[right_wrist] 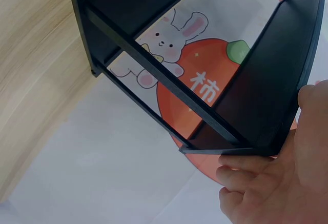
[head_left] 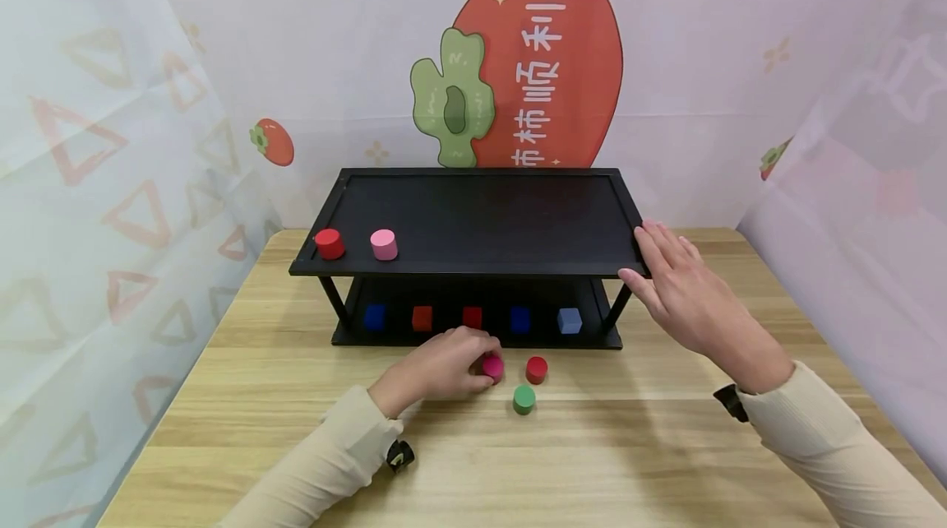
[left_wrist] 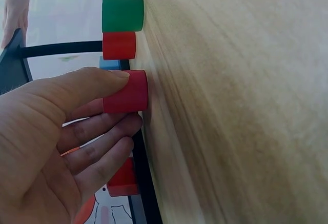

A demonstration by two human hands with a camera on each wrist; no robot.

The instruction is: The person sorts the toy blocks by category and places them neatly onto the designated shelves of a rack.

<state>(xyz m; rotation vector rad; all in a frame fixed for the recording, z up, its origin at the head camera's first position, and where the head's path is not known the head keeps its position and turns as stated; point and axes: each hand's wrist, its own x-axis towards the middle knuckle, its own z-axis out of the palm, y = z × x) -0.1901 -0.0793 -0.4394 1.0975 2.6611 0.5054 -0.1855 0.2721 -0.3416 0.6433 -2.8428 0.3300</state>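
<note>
My left hand (head_left: pixel 447 365) pinches a magenta cylinder block (left_wrist: pixel 128 95) between thumb and fingers, at the tabletop just in front of the shelf. Beside it stand a red cylinder (head_left: pixel 536 369) and a green cylinder (head_left: pixel 524 400). My right hand (head_left: pixel 684 302) rests against the right edge of the black two-tier shelf (head_left: pixel 488 220), its fingers along the side and the thumb near the front corner. On the upper tier, at the front left, are another red cylinder (head_left: pixel 329 244) and a pink cylinder (head_left: pixel 384 245).
Along the lower tier runs a row of cubes: a blue cube (head_left: pixel 375 317), an orange-red cube (head_left: pixel 422 319), a red cube (head_left: pixel 472 317), a second blue cube (head_left: pixel 520 319) and a light blue cube (head_left: pixel 569 321). Printed cloth (head_left: pixel 333 84) hangs behind the wooden table (head_left: pixel 244 429).
</note>
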